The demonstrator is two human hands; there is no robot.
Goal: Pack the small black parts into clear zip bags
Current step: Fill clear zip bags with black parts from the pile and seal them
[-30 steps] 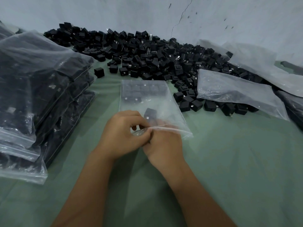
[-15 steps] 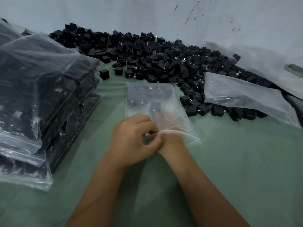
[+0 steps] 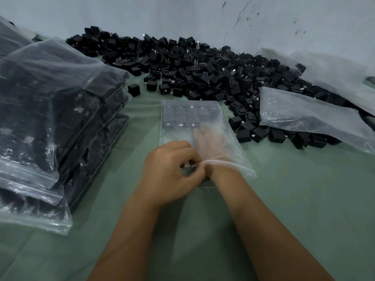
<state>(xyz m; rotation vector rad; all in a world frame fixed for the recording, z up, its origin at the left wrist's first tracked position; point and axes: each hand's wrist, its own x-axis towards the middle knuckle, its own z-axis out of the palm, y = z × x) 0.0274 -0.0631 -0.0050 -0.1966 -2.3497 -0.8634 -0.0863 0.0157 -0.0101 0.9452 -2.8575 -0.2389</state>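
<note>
A clear zip bag (image 3: 223,126) lies flat on the green cloth in front of me, with two rows of small black parts (image 3: 182,116) at its far end. My left hand (image 3: 170,171) pinches the near edge of the bag's mouth. My right hand (image 3: 211,145) is inside the bag up to the wrist and shows blurred through the plastic. Its fingertips hold a black part (image 3: 199,129) just behind the packed rows. A big loose heap of black parts (image 3: 203,65) lies beyond the bag, along the wall.
Stacked filled zip bags (image 3: 50,118) stand high at the left. Empty clear bags (image 3: 304,112) lie over the heap at the right, with more (image 3: 334,69) behind. A pale wall (image 3: 182,15) closes the far side. Green cloth (image 3: 304,199) covers the surface.
My right hand has slid from the bag's mouth deep into the bag, carrying the black part toward the packed rows. My left hand keeps its pinch on the mouth.
</note>
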